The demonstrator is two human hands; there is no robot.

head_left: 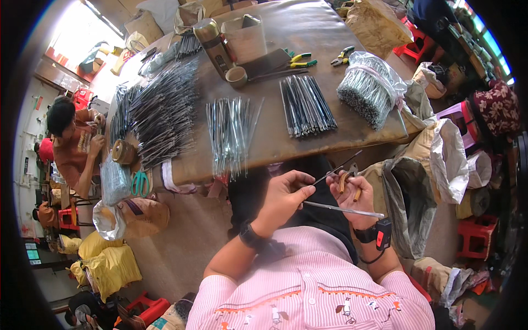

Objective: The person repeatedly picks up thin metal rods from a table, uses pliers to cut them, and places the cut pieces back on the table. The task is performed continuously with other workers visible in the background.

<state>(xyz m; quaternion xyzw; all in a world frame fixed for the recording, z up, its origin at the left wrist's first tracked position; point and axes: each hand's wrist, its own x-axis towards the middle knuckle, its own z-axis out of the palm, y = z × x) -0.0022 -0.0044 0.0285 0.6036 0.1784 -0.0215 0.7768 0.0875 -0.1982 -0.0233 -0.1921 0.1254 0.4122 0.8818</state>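
Head cam: my left grip (290, 193) is pinching a dark metal strip (337, 168) and a silvery one (344, 209) near the desk (308, 25), my right grip (355, 199) curled round orange-handled pliers (342, 182). Looks mid-job to me; strip bundles (308, 107) are lying up there, can't tell which are done.

Harsh daylight pours through a bright opening (74, 33) at the far left and glares off the brown-topped worktable (308, 27). A pale wall (30, 102) runs down the left side, and narrow, bright windows (499, 52) line the far right. On the grey-brown floor (148, 247) stand red plastic stools, one at the right (477, 236), another near left (146, 309).
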